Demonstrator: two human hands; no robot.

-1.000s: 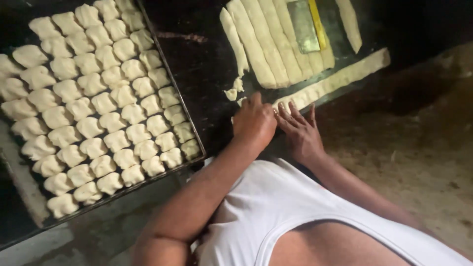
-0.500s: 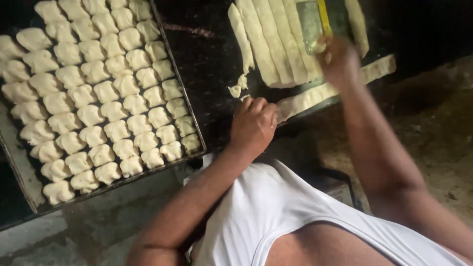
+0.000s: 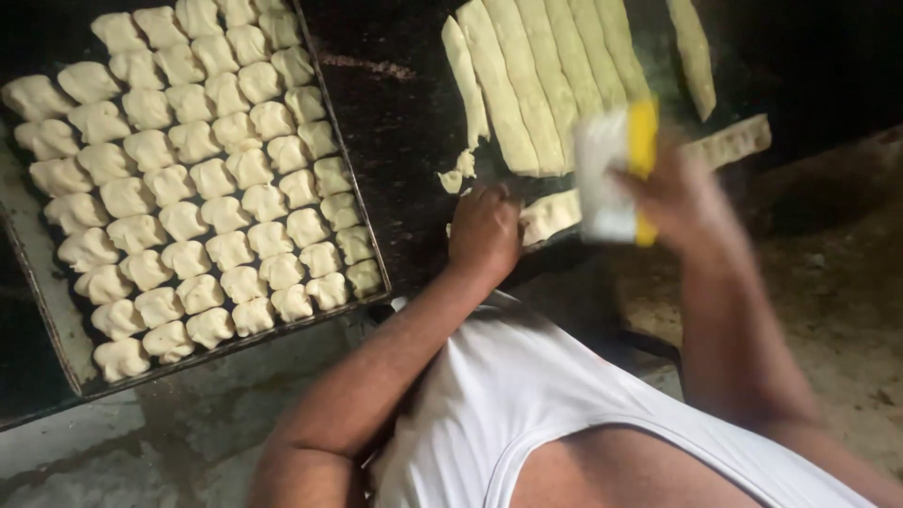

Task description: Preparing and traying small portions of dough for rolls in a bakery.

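Yellow and metal, the dough scraper [image 3: 616,174] sits in the right hand [image 3: 682,193], raised above the dough strip [image 3: 564,212] on the dark worktop [image 3: 395,141]. The fingers are closed around its handle, though motion blur hides the exact grip. The left hand [image 3: 484,230] presses the near end of the strip, fingers curled together. I think a good cut needs the blade straight down, just beside the left fingertips, each piece equal to those on the tray [image 3: 47,310].
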